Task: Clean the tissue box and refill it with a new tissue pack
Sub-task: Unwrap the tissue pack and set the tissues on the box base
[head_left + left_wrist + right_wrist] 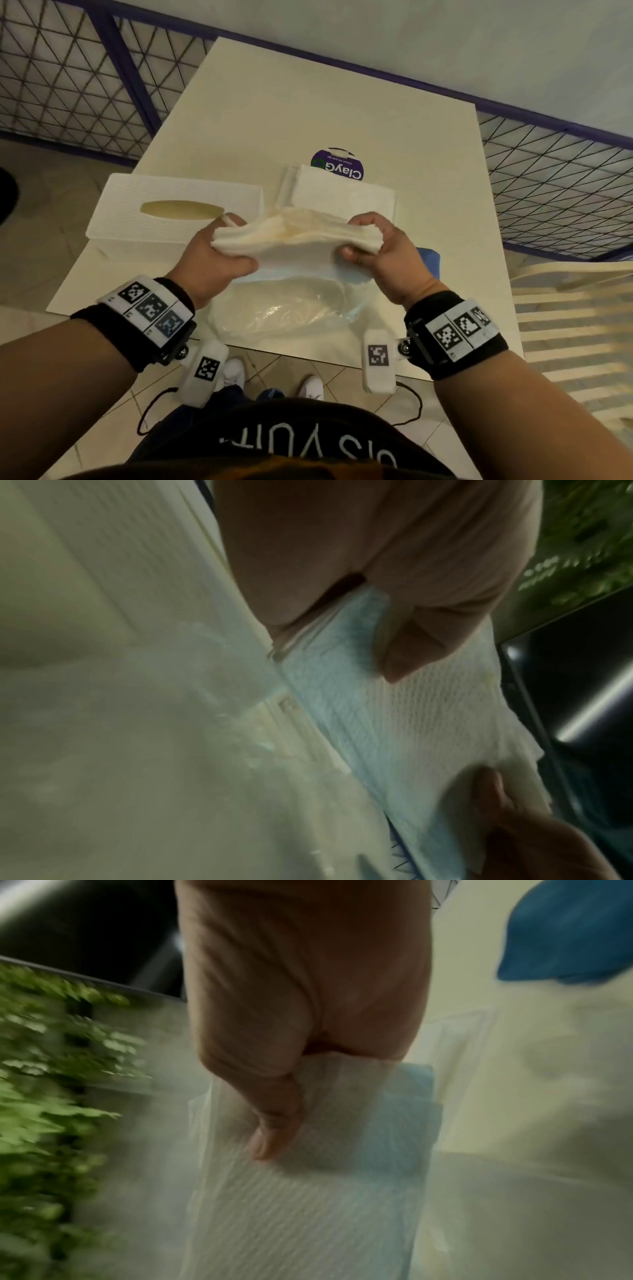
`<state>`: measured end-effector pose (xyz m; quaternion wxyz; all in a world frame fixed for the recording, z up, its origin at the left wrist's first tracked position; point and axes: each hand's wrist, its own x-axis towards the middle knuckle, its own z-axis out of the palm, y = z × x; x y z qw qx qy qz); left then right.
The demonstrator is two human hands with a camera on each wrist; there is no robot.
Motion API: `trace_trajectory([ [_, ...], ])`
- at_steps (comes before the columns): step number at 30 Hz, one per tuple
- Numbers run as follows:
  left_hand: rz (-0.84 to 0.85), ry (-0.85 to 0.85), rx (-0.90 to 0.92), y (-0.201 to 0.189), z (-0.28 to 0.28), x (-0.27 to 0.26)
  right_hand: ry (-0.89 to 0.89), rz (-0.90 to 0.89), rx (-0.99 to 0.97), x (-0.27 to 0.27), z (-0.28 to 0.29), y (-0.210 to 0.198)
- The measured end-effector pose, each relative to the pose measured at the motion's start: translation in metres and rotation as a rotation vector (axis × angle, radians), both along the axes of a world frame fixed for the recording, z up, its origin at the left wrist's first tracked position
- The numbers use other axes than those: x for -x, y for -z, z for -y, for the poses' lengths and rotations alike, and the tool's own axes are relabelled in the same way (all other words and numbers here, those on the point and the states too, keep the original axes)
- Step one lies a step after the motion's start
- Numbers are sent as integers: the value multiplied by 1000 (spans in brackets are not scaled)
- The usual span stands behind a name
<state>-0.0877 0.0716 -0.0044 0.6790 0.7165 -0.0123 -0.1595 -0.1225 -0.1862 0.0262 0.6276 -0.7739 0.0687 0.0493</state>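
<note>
Both wrists, banded with marker cuffs, sit lowest in the head view, and each hand is clenched on one end of the tissue stack point(297, 236). My left hand point(219, 255) wraps the stack's nine o'clock end, thumb underneath and fingers over the top; my right hand point(378, 245) grasps the three o'clock end the same way. The wrist views confirm it: a thumb point(411, 653) presses the quilted underside on one side, and a thumb point(277, 1123) does likewise on the other.

Held this way, the stack sags in the middle and hangs above the table, clear of its surface. Directly under it, toward six o'clock, lies the crumpled clear plastic wrapper point(284, 311), apparently emptied. At ten o'clock from the stack stands the tissue box point(171, 205), white and textured, its oval slot facing up and showing nothing inside. At twelve o'clock a second folded pile of tissues point(339, 195) rests on the table point(274, 102), partly covering a purple round sticker point(337, 164). A blue cloth point(430, 260) peeks out at three o'clock behind the right hand.

To do this step well, I judge the stack should be squeezed evenly from both ends so its layers stay aligned, kept flat rather than bowed, then carried toward the box. How the box opens cannot be told from these views, so that needs checking before loading.
</note>
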Motion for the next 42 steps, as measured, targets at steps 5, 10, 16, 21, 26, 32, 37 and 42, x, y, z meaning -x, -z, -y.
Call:
trace_trajectory([
  [5, 8, 118, -198, 28, -5, 8, -63, -119, 134, 14, 3, 39],
  [10, 73, 193, -284, 36, -3, 9, -77, -132, 117, 17, 6, 49],
  [16, 84, 201, -366, 43, -4, 11, -94, -173, 173, 18, 9, 57],
  [21, 142, 138, -414, 30, -1, 8, 4, -177, 219, 15, 16, 62],
  [26, 207, 39, -319, -27, 21, -23, 151, -148, -72, -8, 30, 33],
  [32, 92, -8, -387, -44, 66, -96, 331, -112, 31, -57, 51, 12],
  [37, 33, 26, -484, -29, 97, -133, 482, -197, 150, -97, 64, 20],
  [42, 69, 35, -580, -13, 114, -151, 505, -213, 212, -115, 73, 25],
])
